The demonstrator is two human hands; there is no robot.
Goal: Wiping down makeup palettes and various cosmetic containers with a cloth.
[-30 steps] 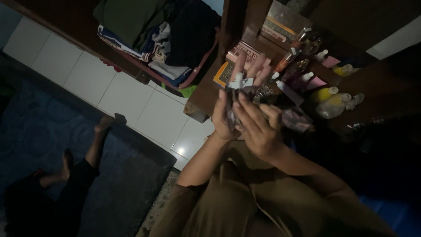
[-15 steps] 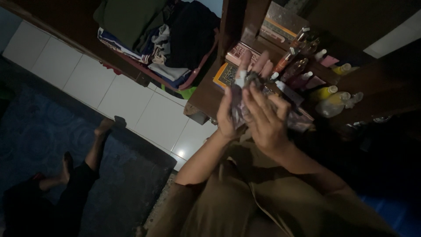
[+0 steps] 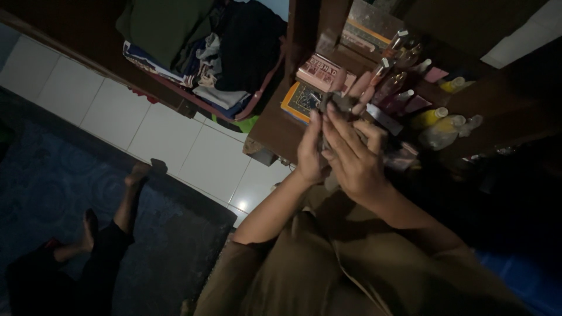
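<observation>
Both my hands are raised together in front of a dark wooden shelf. My left hand and my right hand close around the same crumpled dark wrapper, a thin plastic or foil piece bunched between the fingers. Most of the wrapper is hidden by my fingers. Right behind my hands stand several small bottles and some flat boxes on the shelf. The room is dim.
A pile of folded clothes fills the compartment at upper left. White floor tiles run below it, beside a dark blue rug. Another person's bare legs lie on the rug at lower left.
My hands have squeezed the wrapper smaller and moved slightly up toward the shelf. The white bit seen earlier at the top is now hidden. The legs on the rug barely moved.
</observation>
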